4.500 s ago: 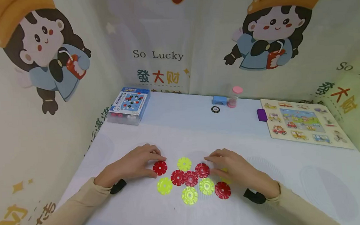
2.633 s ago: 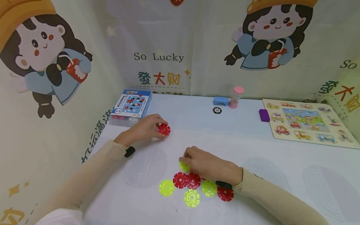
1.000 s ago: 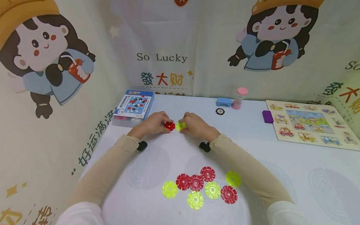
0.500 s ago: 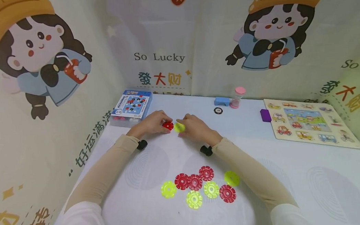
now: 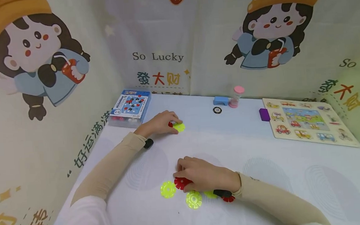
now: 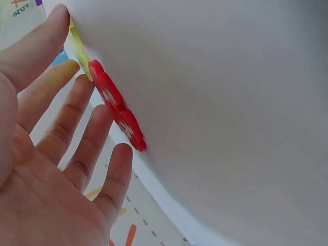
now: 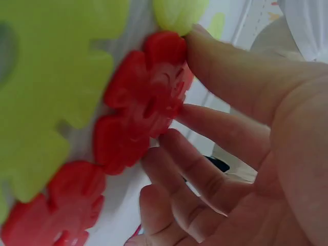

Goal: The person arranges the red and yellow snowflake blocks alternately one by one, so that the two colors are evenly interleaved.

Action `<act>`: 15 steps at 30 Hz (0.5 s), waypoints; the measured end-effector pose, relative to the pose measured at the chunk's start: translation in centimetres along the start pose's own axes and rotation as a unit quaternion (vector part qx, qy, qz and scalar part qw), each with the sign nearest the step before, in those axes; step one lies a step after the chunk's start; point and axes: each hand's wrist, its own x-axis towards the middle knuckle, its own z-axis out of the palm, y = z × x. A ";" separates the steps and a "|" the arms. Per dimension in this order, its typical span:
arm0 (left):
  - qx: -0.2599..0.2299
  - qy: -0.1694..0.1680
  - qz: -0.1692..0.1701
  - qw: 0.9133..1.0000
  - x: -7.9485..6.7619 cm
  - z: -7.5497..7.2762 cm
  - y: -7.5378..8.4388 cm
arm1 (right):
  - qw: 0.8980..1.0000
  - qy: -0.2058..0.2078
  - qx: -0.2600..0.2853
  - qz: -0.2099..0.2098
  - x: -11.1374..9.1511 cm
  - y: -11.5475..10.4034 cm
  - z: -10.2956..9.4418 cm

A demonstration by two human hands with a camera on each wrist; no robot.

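At the back left of the white table my left hand (image 5: 162,123) pinches a yellow notched plastic disc (image 5: 179,127) between thumb and forefinger. A red notched disc (image 6: 110,92) lies beside it along my fingertips in the left wrist view; in the head view my hand mostly covers it. My right hand (image 5: 203,174) is at the nearer group, thumb and forefinger at the edges of a red disc (image 5: 180,183). Yellow discs lie around it, one to the left (image 5: 168,189) and one in front (image 5: 193,199). My right hand and wrist hide other discs.
A blue-lidded box (image 5: 130,108) stands at the back left. Towards the back edge are a blue block (image 5: 221,100), a pink-capped sand timer (image 5: 236,96) and a black round chip (image 5: 217,110). A purple block (image 5: 264,115) touches a wooden picture puzzle (image 5: 312,122) at right.
My right hand has let go of the yellow disc and come back to the nearer group, onto a red disc. My left hand has shifted right, from the red disc onto the yellow one.
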 end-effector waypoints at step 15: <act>-0.011 -0.003 0.002 1.000 0.2 0.1 0.0 | 0.999 0.031 -0.012 -0.012 -0.3 -0.7 0.6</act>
